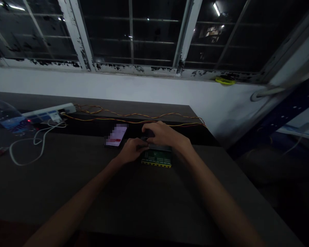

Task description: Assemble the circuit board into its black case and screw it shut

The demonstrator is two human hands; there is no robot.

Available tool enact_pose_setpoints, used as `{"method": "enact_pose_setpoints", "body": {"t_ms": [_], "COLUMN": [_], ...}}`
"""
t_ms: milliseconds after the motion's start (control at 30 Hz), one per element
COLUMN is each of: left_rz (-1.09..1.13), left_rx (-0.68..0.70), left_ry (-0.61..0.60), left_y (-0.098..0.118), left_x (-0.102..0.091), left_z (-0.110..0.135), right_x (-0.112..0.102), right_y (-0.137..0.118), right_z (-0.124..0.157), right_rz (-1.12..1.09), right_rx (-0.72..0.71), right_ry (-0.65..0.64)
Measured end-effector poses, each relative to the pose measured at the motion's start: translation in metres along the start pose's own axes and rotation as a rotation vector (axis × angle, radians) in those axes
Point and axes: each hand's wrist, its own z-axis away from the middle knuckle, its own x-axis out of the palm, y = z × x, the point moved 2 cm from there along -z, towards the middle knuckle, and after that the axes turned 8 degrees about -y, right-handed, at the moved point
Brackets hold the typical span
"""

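Note:
A green circuit board (156, 158) with a yellow-edged connector strip lies on the dark table (134, 202) in the middle of the view. My right hand (162, 133) rests curled over the board's far edge, fingers bent down onto a small dark part there. My left hand (130, 150) is closed beside the board's left end, its fingertips pinched against the same dark part. What the fingers grip is too dark to name. A lit phone (116, 135) lies just left of my left hand.
Orange and yellow wires (134, 116) run along the table's back. A white power strip (49, 112) with a white cable (36, 144) sits at the back left, beside a plastic bottle (7, 118). Behind them is a white wall with a barred window. The table edge drops off at right.

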Motion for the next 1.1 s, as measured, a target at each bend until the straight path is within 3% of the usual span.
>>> {"method": "enact_pose_setpoints", "body": {"t_ms": [267, 467, 1100], "left_rz": [-0.084, -0.098, -0.156], "left_rx": [-0.037, 0.008, 0.045], "left_ry": [0.037, -0.027, -0.017], "left_y": [-0.0019, -0.0003, 0.0034], "left_x": [0.0001, 0.0006, 0.0006], "left_z": [0.0006, 0.0001, -0.0001], "right_x": [0.0058, 0.0021, 0.0004], "right_y": [0.0002, 0.0004, 0.0012], "right_z": [-0.0043, -0.0039, -0.0036], "right_rz": [0.046, 0.046, 0.046], "right_rx": [0.097, 0.057, 0.116], "right_ry": [0.015, 0.023, 0.050]}}
